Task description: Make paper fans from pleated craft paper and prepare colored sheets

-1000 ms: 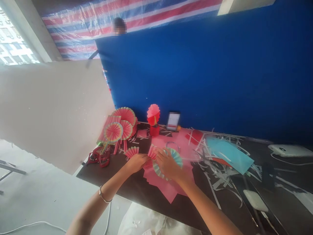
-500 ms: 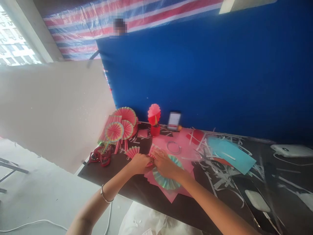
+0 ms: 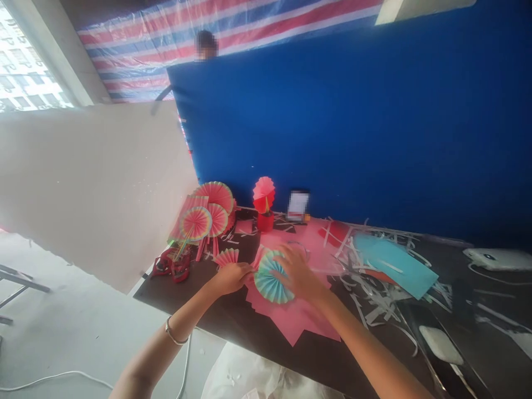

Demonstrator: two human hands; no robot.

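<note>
My right hand (image 3: pixel 297 272) grips a round pleated paper fan (image 3: pixel 271 280), teal with pink edges, held over pink paper sheets (image 3: pixel 299 321) on the dark table (image 3: pixel 233 321). My left hand (image 3: pixel 230 276) is closed, pinching the fan's left edge where pink pleats show. A bracelet sits on my left wrist. Just left of that hand lies a small pink half fan (image 3: pixel 226 257).
Finished paper fans (image 3: pixel 205 213) stand at the table's far left beside red scissors (image 3: pixel 171 265). A red cup with a fan (image 3: pixel 263 206) stands at the back. White paper strips (image 3: pixel 374 293), a teal sheet (image 3: pixel 394 263) and a white device (image 3: pixel 496 257) lie right. A blue board rises behind.
The teal fan has been lifted and turned up to the left, from lying low under my right hand to facing me. My left hand stayed at its left edge.
</note>
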